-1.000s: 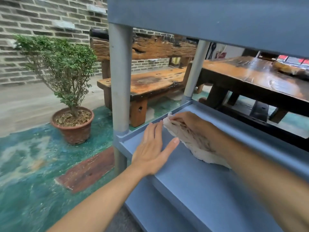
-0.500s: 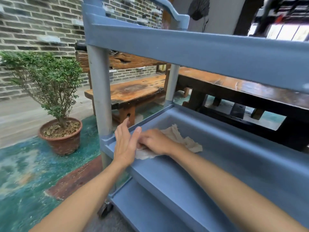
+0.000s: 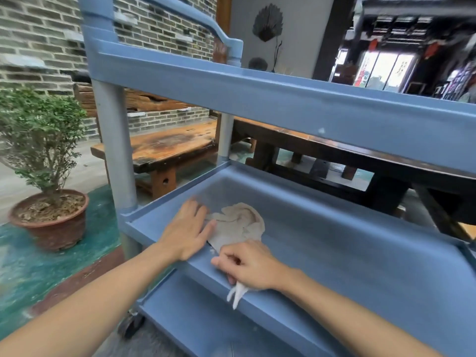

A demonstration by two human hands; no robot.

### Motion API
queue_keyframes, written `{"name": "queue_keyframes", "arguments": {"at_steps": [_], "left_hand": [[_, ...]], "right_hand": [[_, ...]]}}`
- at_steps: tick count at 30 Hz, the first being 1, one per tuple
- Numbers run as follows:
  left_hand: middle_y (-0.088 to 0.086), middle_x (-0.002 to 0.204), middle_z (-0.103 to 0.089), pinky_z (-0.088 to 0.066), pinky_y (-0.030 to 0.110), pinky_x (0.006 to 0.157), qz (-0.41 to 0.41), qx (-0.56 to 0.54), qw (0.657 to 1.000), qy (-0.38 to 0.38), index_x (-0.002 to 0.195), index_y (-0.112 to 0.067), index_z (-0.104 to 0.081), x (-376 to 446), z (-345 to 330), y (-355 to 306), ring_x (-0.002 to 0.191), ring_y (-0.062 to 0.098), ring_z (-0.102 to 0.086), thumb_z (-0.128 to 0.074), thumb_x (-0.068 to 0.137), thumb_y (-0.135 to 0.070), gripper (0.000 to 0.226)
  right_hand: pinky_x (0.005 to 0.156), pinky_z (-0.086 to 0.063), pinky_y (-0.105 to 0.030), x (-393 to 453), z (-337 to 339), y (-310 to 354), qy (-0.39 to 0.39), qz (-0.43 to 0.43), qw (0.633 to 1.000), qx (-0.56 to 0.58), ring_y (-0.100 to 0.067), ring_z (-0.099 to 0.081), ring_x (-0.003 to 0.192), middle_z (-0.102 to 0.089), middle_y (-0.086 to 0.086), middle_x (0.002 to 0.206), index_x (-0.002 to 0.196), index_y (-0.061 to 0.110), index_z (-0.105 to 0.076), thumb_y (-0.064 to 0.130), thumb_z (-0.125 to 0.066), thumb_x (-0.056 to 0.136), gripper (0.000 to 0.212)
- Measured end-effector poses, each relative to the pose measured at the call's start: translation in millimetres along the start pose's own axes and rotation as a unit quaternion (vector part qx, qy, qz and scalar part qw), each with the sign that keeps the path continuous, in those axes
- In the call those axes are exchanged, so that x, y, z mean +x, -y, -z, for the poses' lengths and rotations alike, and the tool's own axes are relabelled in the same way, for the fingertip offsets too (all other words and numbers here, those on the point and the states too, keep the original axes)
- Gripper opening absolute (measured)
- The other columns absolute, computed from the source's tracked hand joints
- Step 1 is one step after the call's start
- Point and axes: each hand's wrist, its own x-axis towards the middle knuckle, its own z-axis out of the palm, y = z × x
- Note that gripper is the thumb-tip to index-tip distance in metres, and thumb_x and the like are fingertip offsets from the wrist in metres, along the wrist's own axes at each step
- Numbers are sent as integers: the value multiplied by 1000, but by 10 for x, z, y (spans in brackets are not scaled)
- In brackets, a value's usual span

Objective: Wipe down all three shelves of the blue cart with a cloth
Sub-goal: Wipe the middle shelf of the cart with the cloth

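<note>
A blue three-shelf plastic cart (image 3: 296,109) fills most of the view, standing on a green painted floor with a brick wall behind it. Through its grey corner posts show a wooden bench (image 3: 164,148) and a dark wooden table (image 3: 334,155); a potted shrub (image 3: 43,171) stands off to the left. The middle shelf (image 3: 360,248) is a shallow tray with a raised rim, and the bottom shelf (image 3: 195,313) shows below it. A crumpled pale cloth (image 3: 239,225) lies in the left part of the middle shelf, running from the tray floor back over the near rim, so its long axis points roughly toward the person. The left hand (image 3: 188,230) lies flat and spread on the shelf, its fingertips touching the cloth's left edge. The right hand (image 3: 249,266) sits on the near rim, closed around the cloth's near end, with a pale tail of fabric hanging below the fist. The cloth lies just ahead of the right hand and just right of the left, so both are at it; the right alone grips it. Most of the middle shelf stretches away bare to the right, so the next stroke likely carries the cloth that way.
</note>
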Motion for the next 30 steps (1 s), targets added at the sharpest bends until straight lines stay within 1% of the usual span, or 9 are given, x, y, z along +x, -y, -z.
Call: {"name": "queue_keyframes", "arguments": {"at_steps": [5,9,12,18,21,24,26,27,30], "left_hand": [[8,147,-44,-24,32,115,-65,20,992,104,139,-15,-49,181,-73,-522,138,26,-36,-25,102,-46,54],[3,165,-18,-34,38,111,-40,14,973,228,156,-20,-25,225,-238,-917,142,31,-38,-32,102,-47,60],[3,166,-14,-34,36,109,-50,3,973,227,156,-21,-22,222,-349,-1172,142,31,-39,-35,102,-48,63],[4,166,-12,-16,30,119,-147,-27,962,227,157,-24,-19,214,-624,-1757,151,24,-18,-39,101,-47,64],[7,168,-7,-7,35,122,-185,-11,952,246,159,-26,-13,239,-784,-2130,154,26,-6,-38,100,-52,68],[9,168,-5,-1,40,124,-216,-12,943,252,159,-28,-10,260,-935,-2516,154,27,5,-37,100,-53,70],[6,169,-3,1,42,124,-218,-8,941,259,160,-30,-8,288,-1023,-2731,154,26,9,-37,99,-53,71],[5,169,-2,1,43,124,-214,0,942,259,160,-30,-9,313,-1061,-2813,154,25,11,-36,98,-54,71],[5,168,-9,0,45,125,-204,18,949,240,158,-29,-18,403,-1110,-2950,154,23,14,-26,99,-57,66]], "right_hand": [[79,-51,-29,-398,216,-165,97,-54,993,46,-1,-61,56,-67,6,52,79,21,-62,63,-40,97,50],[86,-53,-37,-713,321,-374,101,-83,991,25,-9,-59,52,-65,-4,53,77,15,-59,65,-32,97,61],[74,-52,-42,-968,402,-581,57,-91,990,-94,-20,-60,67,-66,-7,67,77,11,-53,57,-34,99,54],[74,-44,-37,-1511,698,-996,48,-268,950,-154,-18,-62,75,-66,-2,53,68,23,-54,72,-8,93,72],[67,-42,-33,-1761,887,-1265,31,-380,914,-137,-16,-69,59,-63,-2,43,72,23,-61,81,1,89,87],[65,-40,-29,-1917,1013,-1546,71,-418,866,-264,-19,-74,80,-75,-1,75,101,32,-67,73,-14,94,68],[77,-38,-32,-1933,1068,-1731,148,-417,823,-356,-26,-65,114,-69,-1,119,141,53,-41,60,-24,97,47],[81,-36,-36,-1912,1092,-1829,164,-433,810,-358,-29,-59,123,-63,-2,131,146,55,-35,62,-23,94,53],[94,-38,-42,-1747,1156,-2076,133,-514,778,-337,-28,-55,129,-60,-4,139,139,42,-52,73,-19,87,69]]}}
